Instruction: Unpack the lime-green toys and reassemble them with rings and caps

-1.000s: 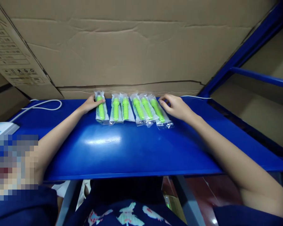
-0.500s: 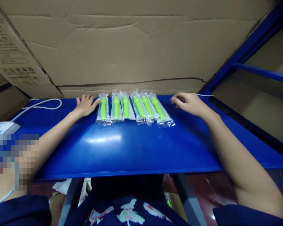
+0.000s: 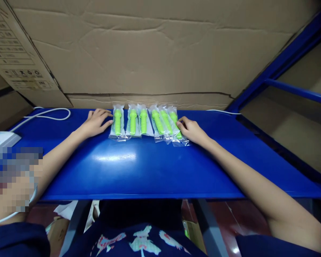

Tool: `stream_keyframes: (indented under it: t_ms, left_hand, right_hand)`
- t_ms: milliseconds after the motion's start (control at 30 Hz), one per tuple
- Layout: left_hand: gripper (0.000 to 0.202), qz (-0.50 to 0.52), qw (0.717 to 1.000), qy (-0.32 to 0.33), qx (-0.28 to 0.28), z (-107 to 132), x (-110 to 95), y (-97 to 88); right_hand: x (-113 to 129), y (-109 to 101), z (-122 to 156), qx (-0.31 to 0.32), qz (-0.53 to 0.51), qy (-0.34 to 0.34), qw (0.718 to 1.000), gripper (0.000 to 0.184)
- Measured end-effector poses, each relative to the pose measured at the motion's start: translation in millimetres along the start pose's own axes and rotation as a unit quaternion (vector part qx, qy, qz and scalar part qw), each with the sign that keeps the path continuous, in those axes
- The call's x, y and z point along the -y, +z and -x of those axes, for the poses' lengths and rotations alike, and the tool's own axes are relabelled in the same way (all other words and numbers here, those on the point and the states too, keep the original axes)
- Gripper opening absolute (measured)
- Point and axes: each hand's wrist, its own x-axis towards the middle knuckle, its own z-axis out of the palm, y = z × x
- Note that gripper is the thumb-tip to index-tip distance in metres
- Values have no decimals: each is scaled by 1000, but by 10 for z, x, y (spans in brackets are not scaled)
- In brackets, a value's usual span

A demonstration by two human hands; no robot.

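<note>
Several green plastic pieces, each sealed in a clear bag [image 3: 143, 122], lie side by side in a row at the back of the blue table [image 3: 149, 167]. My left hand [image 3: 96, 122] lies flat with fingers stretched out, its fingertips touching the leftmost bag [image 3: 117, 123]. My right hand [image 3: 192, 130] rests against the rightmost bag [image 3: 176, 128], its fingers curled onto the bag's edge and pressing it toward the row.
A large cardboard wall [image 3: 149, 53] stands right behind the row. A white power strip [image 3: 0, 138] and its white cable [image 3: 46, 113] lie at the table's left. A blue shelf frame [image 3: 289, 53] rises on the right.
My right hand came back from the right side of the table to the rightmost bag and pushed it closer to the others. My left hand stayed beside the leftmost bag.
</note>
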Motion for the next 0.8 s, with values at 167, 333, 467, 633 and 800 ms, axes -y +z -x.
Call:
stream_keyframes:
  t_ms: [167,333,467,633,800]
  left_hand:
    - [49,-16,999,34,20,18,-110,-127]
    - [48,-18,994,-7,107,2,138,-168]
    - [51,-16,990,-23,140,-9,352,-98]
    - [54,-5,991,-20,134,-14,416,-58]
    - [54,-7,990,-34,134,-18,352,-51]
  right_hand:
    - [-161,-216,-9,9,36,49,998,38]
    - [-531,-320,-90,72,121,58,988,27]
    - [-620,-330,-112,98,145,41,984,25]
    - [-565,-304,-89,120,154,54,979,34]
    - [-582,-259,-80,126,159,52,978,40]
